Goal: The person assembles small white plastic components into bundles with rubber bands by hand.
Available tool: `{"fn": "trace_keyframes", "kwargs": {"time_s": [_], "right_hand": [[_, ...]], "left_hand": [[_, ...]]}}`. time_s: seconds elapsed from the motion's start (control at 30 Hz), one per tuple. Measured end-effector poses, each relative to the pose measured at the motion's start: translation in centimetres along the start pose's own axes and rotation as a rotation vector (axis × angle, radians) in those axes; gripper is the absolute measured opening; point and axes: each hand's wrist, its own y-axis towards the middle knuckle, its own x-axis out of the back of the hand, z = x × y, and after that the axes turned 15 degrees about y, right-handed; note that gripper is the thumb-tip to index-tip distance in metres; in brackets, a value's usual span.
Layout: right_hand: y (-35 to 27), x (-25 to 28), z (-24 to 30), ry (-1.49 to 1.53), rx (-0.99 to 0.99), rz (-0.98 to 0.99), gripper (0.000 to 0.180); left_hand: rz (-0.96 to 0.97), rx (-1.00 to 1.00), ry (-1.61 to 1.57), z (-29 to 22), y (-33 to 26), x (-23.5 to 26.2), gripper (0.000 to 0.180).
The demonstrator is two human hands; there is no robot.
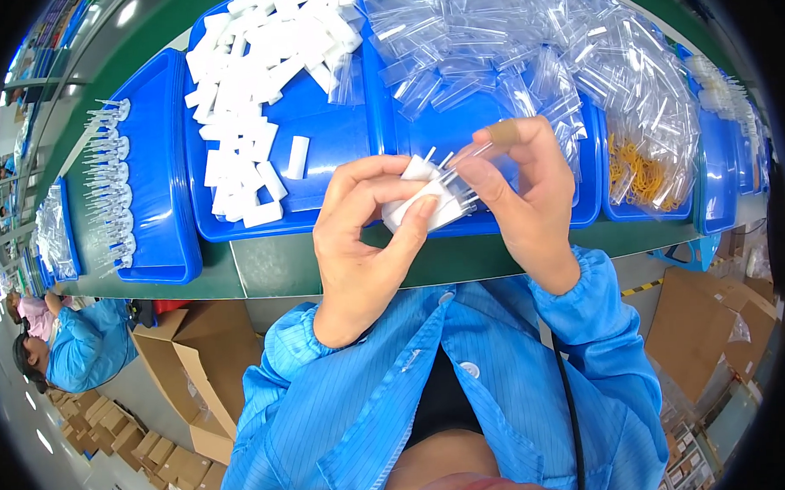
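My left hand grips a couple of small white blocks above the front edge of the blue trays. Thin clear prongs stick out of the blocks on the side facing my right hand. My right hand is closed in a pinch on a thin clear plastic piece, held right beside the blocks. A bandage-like wrap covers part of its index finger. How far the clear piece reaches into or over the blocks is hard to tell.
A blue tray holds a heap of white blocks. Clear plastic sleeves pile up in the trays to the right, near yellow rubber bands. Spiky clear parts line the left tray. Cardboard boxes and a co-worker are lower left.
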Motion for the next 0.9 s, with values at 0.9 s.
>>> {"fn": "trace_keyframes", "kwargs": {"time_s": [0.9], "right_hand": [[1.2,2.0,0.8,0.075,-0.097,0.129,0.026]], "left_hand": [[0.237,-0.166,-0.225,1.9,-0.6,3.0,0.033]]}}
